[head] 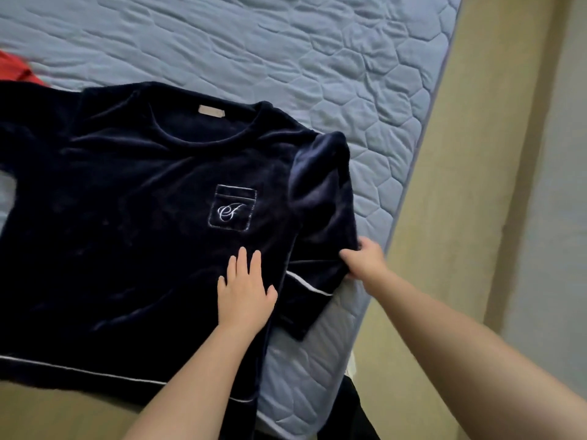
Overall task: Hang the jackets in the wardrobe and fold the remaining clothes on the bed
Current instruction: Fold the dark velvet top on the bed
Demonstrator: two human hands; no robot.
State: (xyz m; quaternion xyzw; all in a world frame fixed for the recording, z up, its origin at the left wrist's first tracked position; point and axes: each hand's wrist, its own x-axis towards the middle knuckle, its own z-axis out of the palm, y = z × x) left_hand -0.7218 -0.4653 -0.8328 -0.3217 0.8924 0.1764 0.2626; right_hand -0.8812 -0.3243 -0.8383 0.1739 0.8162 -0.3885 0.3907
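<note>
A dark navy velvet top [133,217] with white piping and a small embroidered chest pocket lies front-up across the bed [317,58]. My left hand [244,293] presses flat on its body just below the pocket, fingers straight. My right hand [365,260] grips the cuff end of the right sleeve [320,198], which is partly folded up near the bed's edge. The top's hem hangs over the near edge of the mattress.
A red garment [19,71] peeks in at the far left of the light blue quilted mattress. The bed's right edge borders a beige floor [476,154]. Something dark [359,414] lies on the floor by the bed's near corner.
</note>
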